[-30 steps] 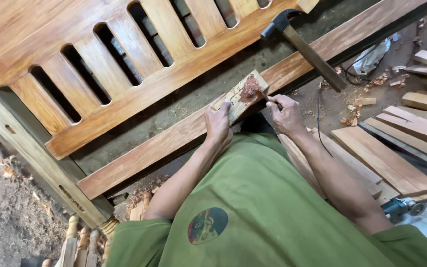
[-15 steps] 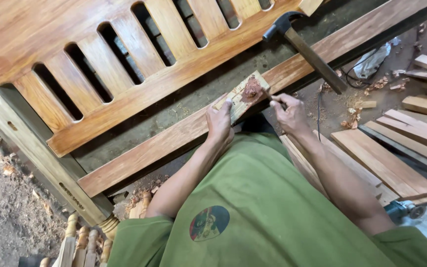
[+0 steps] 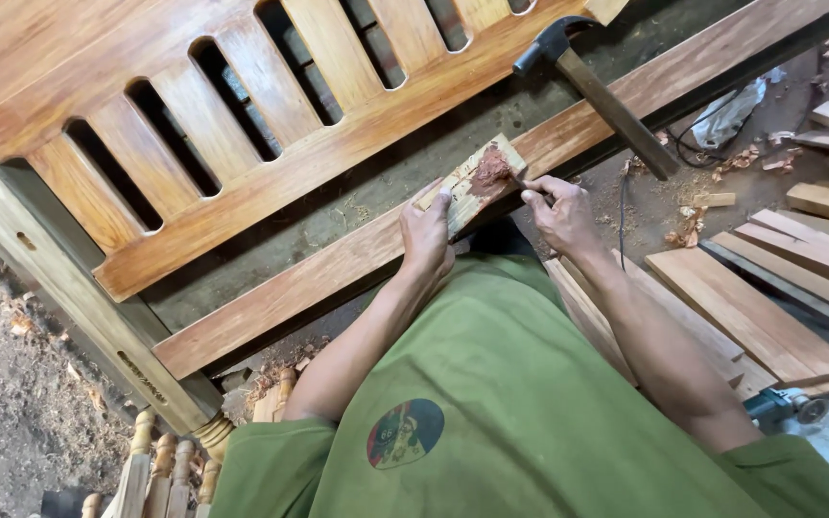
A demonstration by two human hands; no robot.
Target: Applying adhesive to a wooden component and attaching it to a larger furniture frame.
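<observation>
Left hand (image 3: 426, 235) gripping flat wood scrap (image 3: 467, 187), reddish putty (image 3: 489, 171)

Open bench top (image 3: 405, 206) between the slatted panel (image 3: 242, 125) and the long rail (image 3: 338, 278), passable for a hand. Beyond the right hand (image 3: 558, 216), blocked by a hammer (image 3: 597, 91) lying across the rail. To the right, hemmed in by stacked planks (image 3: 750, 307) and a grinder (image 3: 784, 408); leftward, closed off by the frame post (image 3: 79, 317).
</observation>
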